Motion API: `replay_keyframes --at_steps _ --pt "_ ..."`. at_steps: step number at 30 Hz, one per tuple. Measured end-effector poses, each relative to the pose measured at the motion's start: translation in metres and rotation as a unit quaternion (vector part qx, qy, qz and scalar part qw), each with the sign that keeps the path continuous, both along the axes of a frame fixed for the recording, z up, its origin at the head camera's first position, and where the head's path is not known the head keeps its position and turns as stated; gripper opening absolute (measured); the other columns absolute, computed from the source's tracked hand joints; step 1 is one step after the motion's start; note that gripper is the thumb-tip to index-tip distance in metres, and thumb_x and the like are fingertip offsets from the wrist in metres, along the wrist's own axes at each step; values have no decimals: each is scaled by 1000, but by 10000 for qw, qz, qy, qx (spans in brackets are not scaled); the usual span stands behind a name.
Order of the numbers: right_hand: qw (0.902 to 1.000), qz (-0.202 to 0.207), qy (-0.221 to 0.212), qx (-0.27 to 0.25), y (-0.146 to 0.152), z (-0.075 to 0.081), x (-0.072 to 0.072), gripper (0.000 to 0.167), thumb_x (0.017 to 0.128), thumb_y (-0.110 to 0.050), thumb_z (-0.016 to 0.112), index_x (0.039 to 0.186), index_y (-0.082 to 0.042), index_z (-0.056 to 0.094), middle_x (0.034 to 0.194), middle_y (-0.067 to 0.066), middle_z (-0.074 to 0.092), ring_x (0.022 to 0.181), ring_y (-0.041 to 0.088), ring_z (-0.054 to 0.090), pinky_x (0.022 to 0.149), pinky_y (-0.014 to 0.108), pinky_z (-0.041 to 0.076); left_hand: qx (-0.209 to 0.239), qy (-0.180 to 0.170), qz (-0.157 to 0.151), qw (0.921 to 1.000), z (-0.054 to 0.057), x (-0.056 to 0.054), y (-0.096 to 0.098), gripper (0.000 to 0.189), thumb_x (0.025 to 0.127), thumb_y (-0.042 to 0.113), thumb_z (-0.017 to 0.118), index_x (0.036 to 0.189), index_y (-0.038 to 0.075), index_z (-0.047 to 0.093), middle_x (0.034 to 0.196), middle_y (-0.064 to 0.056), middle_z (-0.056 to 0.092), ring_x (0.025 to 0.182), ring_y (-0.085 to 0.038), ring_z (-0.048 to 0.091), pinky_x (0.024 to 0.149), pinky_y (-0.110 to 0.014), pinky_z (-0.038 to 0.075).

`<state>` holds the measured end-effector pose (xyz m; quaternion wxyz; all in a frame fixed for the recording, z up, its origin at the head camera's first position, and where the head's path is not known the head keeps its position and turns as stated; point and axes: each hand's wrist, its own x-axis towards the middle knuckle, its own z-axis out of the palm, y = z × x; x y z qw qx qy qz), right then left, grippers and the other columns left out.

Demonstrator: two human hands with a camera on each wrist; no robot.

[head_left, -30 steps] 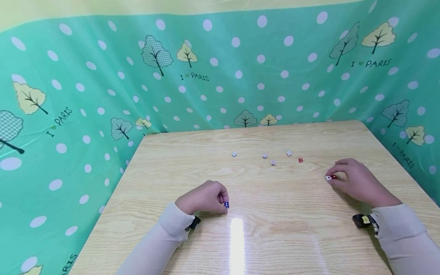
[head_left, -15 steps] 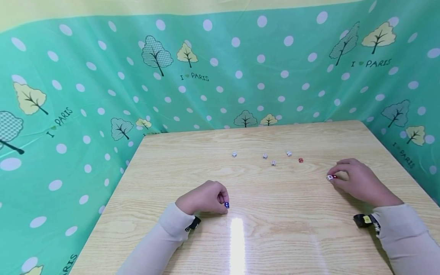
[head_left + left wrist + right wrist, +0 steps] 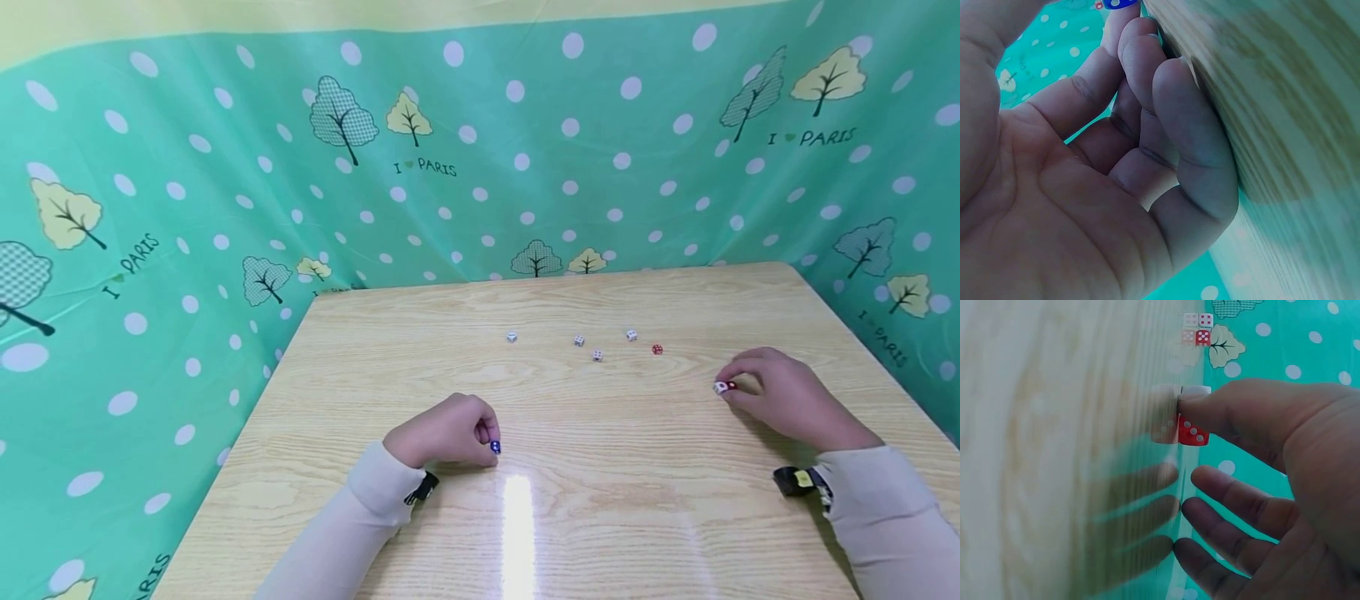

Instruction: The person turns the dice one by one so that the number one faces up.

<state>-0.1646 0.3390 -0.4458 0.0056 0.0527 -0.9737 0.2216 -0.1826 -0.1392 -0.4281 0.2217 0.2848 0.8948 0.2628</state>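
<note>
In the head view my left hand (image 3: 447,431) pinches a blue die (image 3: 495,447) between thumb and fingertips at the tabletop. Only a bit of that blue die (image 3: 1120,3) shows at the top of the left wrist view. Over on the right, my right hand (image 3: 780,396) holds a white die (image 3: 721,387) and a red die (image 3: 732,386) side by side. The right wrist view has the thumb across the white die, with the red die (image 3: 1194,430) against it, both on the table. The other fingertips of that hand are near or on the tabletop.
Several loose white dice, one of them a white die (image 3: 597,356), lie farther back on the wooden table (image 3: 570,517). A second red die (image 3: 657,350) sits near their right end. A green dotted curtain (image 3: 450,208) surrounds the far and side edges.
My right hand has shifted very slightly to the right, and the white die now sits more in line with the red one. The left hand and loose dice stay put.
</note>
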Motion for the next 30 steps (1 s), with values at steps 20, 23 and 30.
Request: replay_keyframes --at_steps 20,23,30 --pt "9990 404 -151 -115 -32 22 -38 30 95 -22 72 120 -6 71 123 21 66 109 38 62 79 49 55 18 -44 37 10000 1 -1 2 16 76 15 87 81 17 72 75 9 65 69 -5 56 67 -22 50" --pt "9986 446 -277 -76 -42 24 -53 34 94 -22 72 123 -4 70 118 20 69 101 32 65 71 41 56 10 -48 28 10000 0 -1 1 16 76 16 87 82 18 72 75 9 65 70 -4 56 67 -22 50" --pt "9971 709 -150 210 -67 21 -85 42 93 -20 72 127 1 65 114 17 71 103 32 67 88 52 54 -2 -41 30 10000 -1 0 -1 17 76 17 88 82 19 72 76 9 65 69 -5 56 67 -22 50"
